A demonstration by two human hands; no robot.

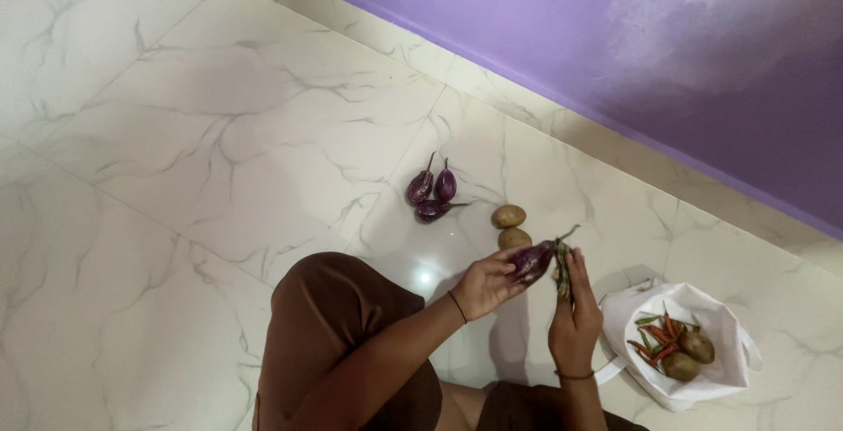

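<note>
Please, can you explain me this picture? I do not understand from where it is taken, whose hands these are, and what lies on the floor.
There is one picture, from a camera worn on a person's head, looking down. The person sits on a white marble floor beside a purple wall. The left hand holds a small purple eggplant. The right hand holds something thin and green, too small to name. On the floor lie three more eggplants, two potatoes, and a white bag with chillies and potatoes inside.

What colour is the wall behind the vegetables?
Purple wall, with a paler patch; seen in the head view.
</note>
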